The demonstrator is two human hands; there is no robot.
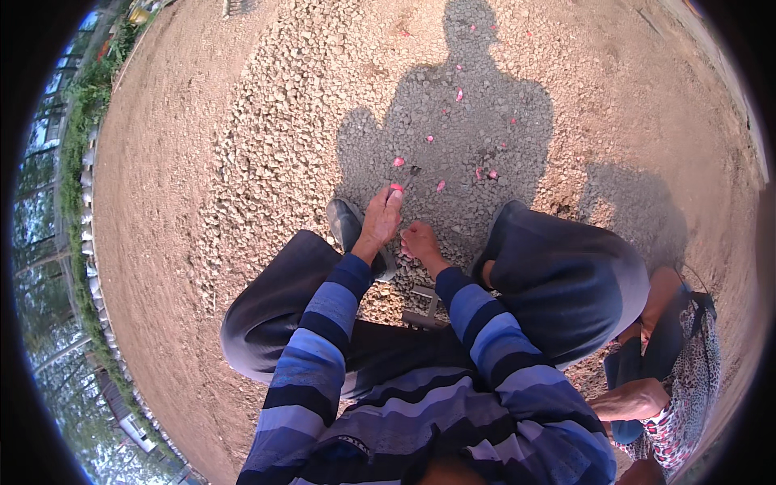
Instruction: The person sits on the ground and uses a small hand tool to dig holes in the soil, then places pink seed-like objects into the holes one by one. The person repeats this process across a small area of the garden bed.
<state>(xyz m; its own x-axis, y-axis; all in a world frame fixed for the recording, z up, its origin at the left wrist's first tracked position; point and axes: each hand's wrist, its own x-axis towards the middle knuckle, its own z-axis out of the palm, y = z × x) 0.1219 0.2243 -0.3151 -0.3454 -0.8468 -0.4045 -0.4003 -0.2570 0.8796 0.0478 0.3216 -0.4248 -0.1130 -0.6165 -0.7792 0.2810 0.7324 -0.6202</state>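
Note:
My left hand (383,219) is closed around a small red-pink object (396,188), which shows above the thumb; its kind is unclear. Just beyond it, a thin piece with a dark tip (415,171) lies over the gravel, and I cannot tell whether it belongs to what I hold. My right hand (422,242) is close beside, lower and to the right, its fingers curled. Whether anything sits inside that curl is hidden. Pink scraps (398,161), several of them, are scattered over the gravel (448,151) in front of both hands.
My shoes (345,221) flank the hands. A grey metal frame (424,319) stands between my legs. Close on the right sits another person in patterned clothing (691,364), a forearm (630,400) reaching toward my side. Coarser stones (267,121) spread leftward; green plants (76,182) edge the ground.

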